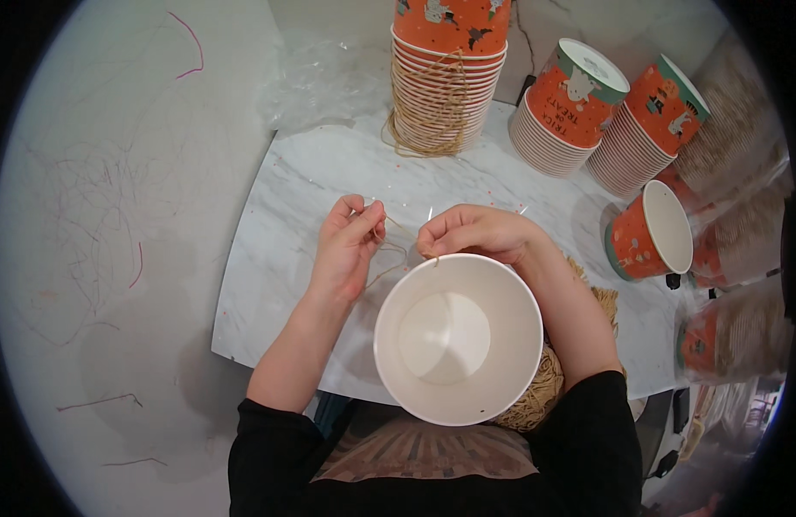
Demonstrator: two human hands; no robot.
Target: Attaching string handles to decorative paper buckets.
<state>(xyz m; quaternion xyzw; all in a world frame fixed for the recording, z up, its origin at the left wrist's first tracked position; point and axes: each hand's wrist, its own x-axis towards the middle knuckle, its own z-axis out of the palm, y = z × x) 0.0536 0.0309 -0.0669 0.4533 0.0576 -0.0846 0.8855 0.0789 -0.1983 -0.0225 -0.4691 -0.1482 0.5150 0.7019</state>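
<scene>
A white-lined paper bucket [510,345] stands with its mouth toward me, close to my body. Small holes show near its rim, one at the near side. My left hand [339,250], beyond the bucket's left side, pinches a thin tan twine [383,276] between thumb and fingertips. The twine runs in a loose loop toward the bucket's far rim. There my right hand [480,233] is closed, its fingertips pinching the twine at the rim. A bundle of tan twine [540,392] lies partly hidden under the bucket and my right forearm.
A tall stack of orange paper buckets [449,95] with twine loops hanging on it stands at the back. Two upside-down stacks [557,129] and a single orange bucket [635,241] stand at the right, near plastic-wrapped stacks [734,233]. Clear plastic [329,86] lies at the back left.
</scene>
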